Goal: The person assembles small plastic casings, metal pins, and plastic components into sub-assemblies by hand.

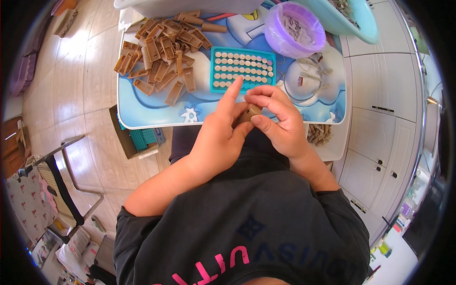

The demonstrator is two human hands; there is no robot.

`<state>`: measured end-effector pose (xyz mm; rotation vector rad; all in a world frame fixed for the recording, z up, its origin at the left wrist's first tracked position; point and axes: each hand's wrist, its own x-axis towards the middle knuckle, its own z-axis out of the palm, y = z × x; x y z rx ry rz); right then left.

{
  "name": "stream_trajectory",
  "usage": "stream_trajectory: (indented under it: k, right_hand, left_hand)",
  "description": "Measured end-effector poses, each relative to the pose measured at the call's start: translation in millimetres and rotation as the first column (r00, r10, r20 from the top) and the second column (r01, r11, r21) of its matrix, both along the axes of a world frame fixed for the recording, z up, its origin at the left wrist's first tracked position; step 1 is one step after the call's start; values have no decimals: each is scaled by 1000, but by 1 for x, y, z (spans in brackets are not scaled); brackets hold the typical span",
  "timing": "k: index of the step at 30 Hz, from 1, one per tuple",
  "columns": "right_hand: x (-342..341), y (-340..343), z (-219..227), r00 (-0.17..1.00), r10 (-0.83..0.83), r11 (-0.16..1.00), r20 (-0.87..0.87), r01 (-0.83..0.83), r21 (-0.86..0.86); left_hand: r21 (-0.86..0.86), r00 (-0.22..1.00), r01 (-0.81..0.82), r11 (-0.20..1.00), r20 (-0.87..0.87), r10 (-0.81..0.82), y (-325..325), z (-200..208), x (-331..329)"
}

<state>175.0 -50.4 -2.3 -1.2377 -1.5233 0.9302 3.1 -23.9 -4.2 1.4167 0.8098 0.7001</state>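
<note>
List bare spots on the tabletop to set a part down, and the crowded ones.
Bare tabletop: front left, between the brown parts and front edge; front right, between the right hand and corner. Crowded: back left, those brown parts; middle, teal tray; back right, purple bin.

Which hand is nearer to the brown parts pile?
Left: the left hand is nearer the body and right of the brown parts pile; the right hand is farther right.
</note>
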Motion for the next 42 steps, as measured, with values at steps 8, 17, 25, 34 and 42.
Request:
stream_trajectory:
  k: [8, 17, 25, 34, 42]
  right_hand:
    - [-3, -7, -4, 828, -107, 980, -551, -5, -198]
    - [-14, -10, -7, 790, -129, 986, -599, 40, -160]
    - [-3, -1, -5, 826, -244, 927, -508, 44, -374]
    - [35, 26, 15, 1000, -15, 988, -9, 14, -157]
    - [89, 110, 50, 553, -315, 949, 771, 159, 274]
  left_hand:
    - [-65, 997, -81, 995, -2, 81, 2, 3, 1]
    - [275, 990, -105, 956, -58, 125, 0, 3, -1]
    - [-792, 917, 281, 542, 388, 92, 14, -1, 0]
    - [-818, 867, 385, 428, 480, 137, 20, -13, -2]
    - [-836, 884, 319, 446, 432, 177, 22, -10, 2]
